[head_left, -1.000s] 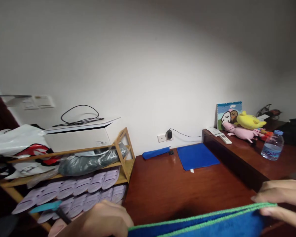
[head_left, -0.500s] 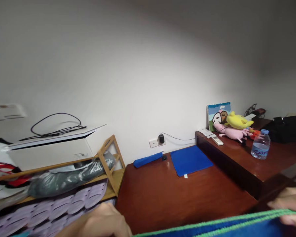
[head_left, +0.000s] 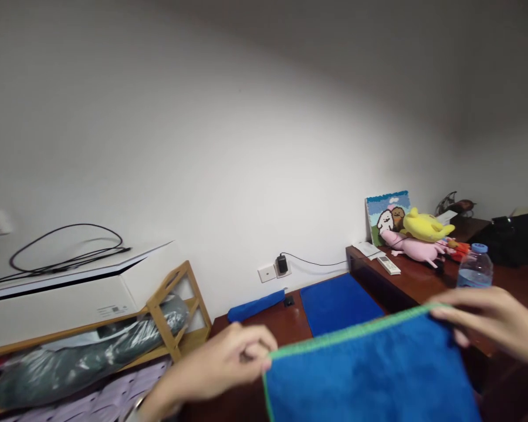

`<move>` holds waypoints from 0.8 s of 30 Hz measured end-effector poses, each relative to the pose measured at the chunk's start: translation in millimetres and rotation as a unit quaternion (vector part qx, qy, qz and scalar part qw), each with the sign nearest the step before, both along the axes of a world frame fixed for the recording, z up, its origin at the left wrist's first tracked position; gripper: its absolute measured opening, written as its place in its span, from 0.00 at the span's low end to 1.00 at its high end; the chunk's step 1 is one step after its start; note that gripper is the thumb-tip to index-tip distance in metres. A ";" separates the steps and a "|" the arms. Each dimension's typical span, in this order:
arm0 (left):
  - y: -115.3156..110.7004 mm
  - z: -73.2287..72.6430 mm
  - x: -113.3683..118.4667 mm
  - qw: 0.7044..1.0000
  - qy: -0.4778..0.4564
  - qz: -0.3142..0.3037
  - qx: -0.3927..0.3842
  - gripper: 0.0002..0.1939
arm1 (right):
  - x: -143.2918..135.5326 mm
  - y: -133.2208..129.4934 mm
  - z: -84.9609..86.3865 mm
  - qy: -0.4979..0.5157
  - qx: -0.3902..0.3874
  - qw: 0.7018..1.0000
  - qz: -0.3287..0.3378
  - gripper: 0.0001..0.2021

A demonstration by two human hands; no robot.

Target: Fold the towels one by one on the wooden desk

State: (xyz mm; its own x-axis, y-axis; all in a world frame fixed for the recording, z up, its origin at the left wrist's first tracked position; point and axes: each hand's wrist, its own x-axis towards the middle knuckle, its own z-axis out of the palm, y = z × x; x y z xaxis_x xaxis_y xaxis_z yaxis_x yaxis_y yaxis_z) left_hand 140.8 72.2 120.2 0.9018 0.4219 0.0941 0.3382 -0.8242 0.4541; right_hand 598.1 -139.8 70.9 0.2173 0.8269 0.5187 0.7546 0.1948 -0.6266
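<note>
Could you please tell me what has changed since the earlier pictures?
The left hand and right hand have lifted the green-edged cloth higher into view, both still holding it. The flat blue cloth, yellow toy and bottle stayed put.

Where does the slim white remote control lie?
In the head view, the slim white remote control lies right of centre on the raised reddish-brown wooden surface, near its left edge, beside the pink plush toy.
</note>
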 end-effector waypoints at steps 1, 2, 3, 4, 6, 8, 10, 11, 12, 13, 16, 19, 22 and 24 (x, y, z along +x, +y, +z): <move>17.6 6.2 20.7 0.999 0.005 0.011 -0.036 0.12 | 4.7 23.3 8.4 0.034 -0.050 0.998 0.031 0.24; 35.6 11.8 40.6 0.998 0.000 0.021 -0.063 0.13 | 9.8 48.2 16.4 0.056 -0.071 0.995 0.048 0.26; 53.5 16.8 59.3 0.997 -0.015 0.029 -0.074 0.14 | 15.2 73.9 23.6 0.066 -0.074 0.993 0.056 0.27; 70.8 21.1 76.5 0.997 -0.031 0.034 -0.067 0.15 | 20.7 99.6 29.8 0.073 -0.062 0.994 0.050 0.27; 101.4 29.0 105.6 0.996 -0.062 0.060 0.005 0.19 | 31.8 148.2 39.2 0.076 -0.023 0.997 0.013 0.24; 124.4 36.3 128.1 0.987 -0.089 0.098 0.095 0.27 | 42.1 189.4 45.6 0.071 0.012 0.996 -0.051 0.18; 138.8 41.1 144.9 0.972 -0.113 0.136 0.157 0.29 | 51.8 221.0 48.4 0.057 0.032 0.991 -0.114 0.14; 143.2 41.4 151.7 0.965 -0.121 0.154 0.175 0.27 | 56.7 233.0 47.8 0.051 0.035 0.989 -0.137 0.14; 146.2 39.5 157.4 0.958 -0.125 0.172 0.192 0.23 | 61.5 242.5 45.0 0.048 0.038 0.986 -0.152 0.15; 148.0 35.0 162.3 0.952 -0.126 0.188 0.207 0.19 | 66.3 249.6 39.7 0.047 0.038 0.985 -0.161 0.16; 148.4 3.6 173.4 0.943 -0.107 0.209 0.236 0.13 | 78.9 259.2 5.9 0.047 0.027 0.983 -0.174 0.17; 141.8 -54.4 182.8 0.947 -0.065 0.196 0.245 0.14 | 83.2 253.7 -52.7 0.041 -0.005 0.981 -0.192 0.17; 125.9 -129.7 193.6 0.956 -0.010 0.175 0.237 0.13 | 73.7 235.8 -124.0 0.032 -0.051 0.975 -0.212 0.16; 110.5 -181.8 200.4 0.960 0.026 0.161 0.226 0.13 | 61.2 219.1 -172.1 0.025 -0.083 0.971 -0.225 0.16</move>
State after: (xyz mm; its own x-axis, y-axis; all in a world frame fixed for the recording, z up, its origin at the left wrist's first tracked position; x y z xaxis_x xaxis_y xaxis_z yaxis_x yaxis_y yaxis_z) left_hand 341.2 182.7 -61.6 0.7395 0.6072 0.2906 0.6218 -0.7815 0.0506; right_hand 659.3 79.3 -101.2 0.5971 0.7135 0.3666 0.7078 -0.2536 -0.6593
